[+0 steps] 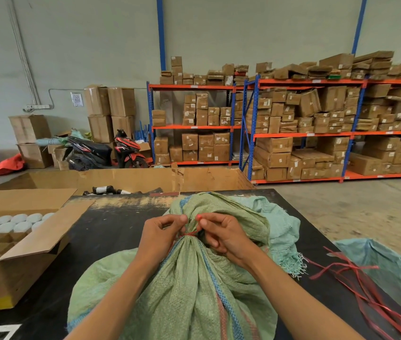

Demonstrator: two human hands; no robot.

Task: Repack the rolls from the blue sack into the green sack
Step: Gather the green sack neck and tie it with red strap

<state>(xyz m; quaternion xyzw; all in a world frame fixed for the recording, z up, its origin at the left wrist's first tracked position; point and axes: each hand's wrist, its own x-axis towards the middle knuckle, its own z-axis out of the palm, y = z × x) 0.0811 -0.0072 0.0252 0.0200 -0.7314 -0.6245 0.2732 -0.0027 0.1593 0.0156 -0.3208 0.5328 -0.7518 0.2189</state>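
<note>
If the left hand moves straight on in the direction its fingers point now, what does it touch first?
The left hand points right, toward the tied neck of the green sack. It would probably meet the red string on that neck first, and the right hand just beyond it. Depth is unclear.

— What is seen on the left of the black bench?
— An open cardboard box is set there, its flaps spread; white round tops are packed in the far rows of its divider, while the near cells are shown bare.

— And on the right?
— Loose red strips are strewn across the bench edge.

— What is found beyond the bench?
— A large open carton is placed just behind it. A red-and-black scooter is parked by the wall, beside stacked brown boxes. Blue-and-orange racking is filled with cartons.
</note>
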